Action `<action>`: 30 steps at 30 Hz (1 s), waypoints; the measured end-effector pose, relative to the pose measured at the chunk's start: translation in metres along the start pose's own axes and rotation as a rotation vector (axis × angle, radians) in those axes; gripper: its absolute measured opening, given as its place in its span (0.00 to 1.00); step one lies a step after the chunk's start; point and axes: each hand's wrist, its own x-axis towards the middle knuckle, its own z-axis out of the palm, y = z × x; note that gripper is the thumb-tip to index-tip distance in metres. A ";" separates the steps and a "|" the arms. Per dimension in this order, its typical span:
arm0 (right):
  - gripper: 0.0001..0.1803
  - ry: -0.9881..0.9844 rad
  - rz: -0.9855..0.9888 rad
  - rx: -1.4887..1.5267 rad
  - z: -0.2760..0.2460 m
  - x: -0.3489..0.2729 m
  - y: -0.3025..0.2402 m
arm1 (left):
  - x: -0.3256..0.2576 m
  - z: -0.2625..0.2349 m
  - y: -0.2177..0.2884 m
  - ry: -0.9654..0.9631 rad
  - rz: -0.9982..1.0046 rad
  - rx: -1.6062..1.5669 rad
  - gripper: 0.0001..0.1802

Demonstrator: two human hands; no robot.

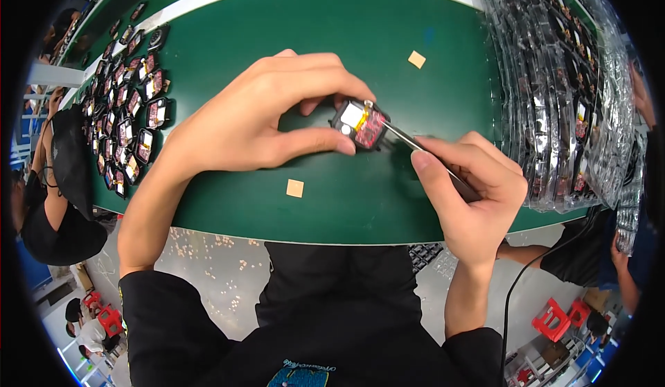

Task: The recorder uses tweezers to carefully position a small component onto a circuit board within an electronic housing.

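Observation:
My left hand [267,106] pinches a small black electronic watch case [369,135] between thumb and fingers, just above the table. The case lies open toward me, showing a reddish circuit board, a white block, a strip of yellow tape and a small round white part. In my right hand [478,193] is a pair of metal tweezers [402,135], gripped between thumb and fingers. Their tips meet the right side of the circuit board; whether they hold any tiny part cannot be made out.
Many similar open watch cases [125,132] crowd the left of the green table [332,210]. Stacked clear plastic trays [523,96] stand at the right. Two small tan squares lie about, one near square [295,188] and one far square [416,59]. People sit at both sides.

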 end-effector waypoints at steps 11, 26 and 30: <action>0.07 -0.071 -0.047 -0.110 0.005 0.004 0.005 | 0.000 0.012 -0.007 -0.020 0.016 -0.070 0.30; 0.13 -0.005 -0.134 -0.216 0.006 0.001 0.003 | 0.002 0.011 -0.007 0.005 -0.014 -0.059 0.31; 0.14 0.002 -0.217 -0.274 0.008 0.001 0.006 | 0.001 0.012 -0.010 0.000 -0.012 -0.053 0.30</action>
